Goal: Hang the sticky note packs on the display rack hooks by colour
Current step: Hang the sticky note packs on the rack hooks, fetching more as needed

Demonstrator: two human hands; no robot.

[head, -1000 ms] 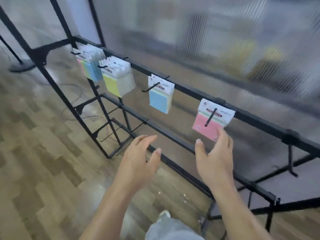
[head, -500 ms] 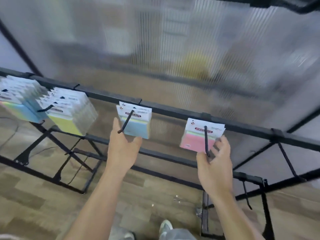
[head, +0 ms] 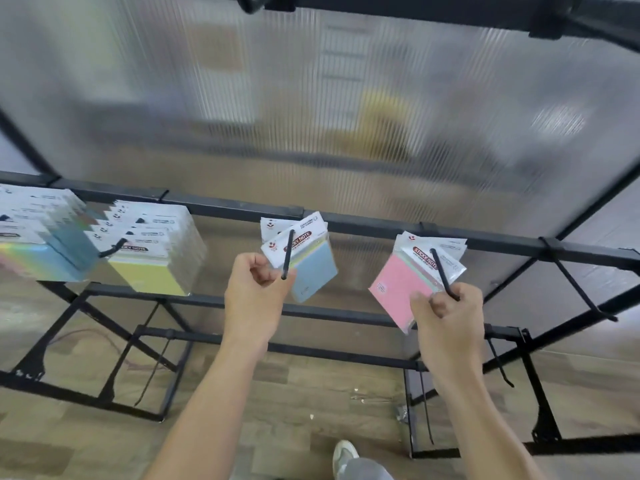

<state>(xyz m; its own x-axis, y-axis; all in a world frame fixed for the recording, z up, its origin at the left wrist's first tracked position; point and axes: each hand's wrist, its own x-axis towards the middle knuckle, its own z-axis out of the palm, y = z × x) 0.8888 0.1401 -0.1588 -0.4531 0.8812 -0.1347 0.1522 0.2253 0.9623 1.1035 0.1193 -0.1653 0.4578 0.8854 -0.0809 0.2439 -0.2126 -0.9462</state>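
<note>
We found the blue-fronted sticky note pack (head: 317, 268) hanging tilted on a black wire hook (head: 288, 254). Our left hand (head: 254, 296) pinched the left corner of its white header card, fingers curled. Across a clear gap to the right, the pink-fronted sticky note pack (head: 398, 289) hung tilted on a second black hook (head: 441, 271). Our right hand (head: 448, 317) gripped its lower right edge beside the hook tip, fingers clenched. Both hooks sprang from the black metal rack rail (head: 225, 206). A thick row of yellow-fronted packs (head: 152, 271) hung left of the blue pack. Well apart on the right, a third black hook (head: 581, 285) jutted out.
</note>
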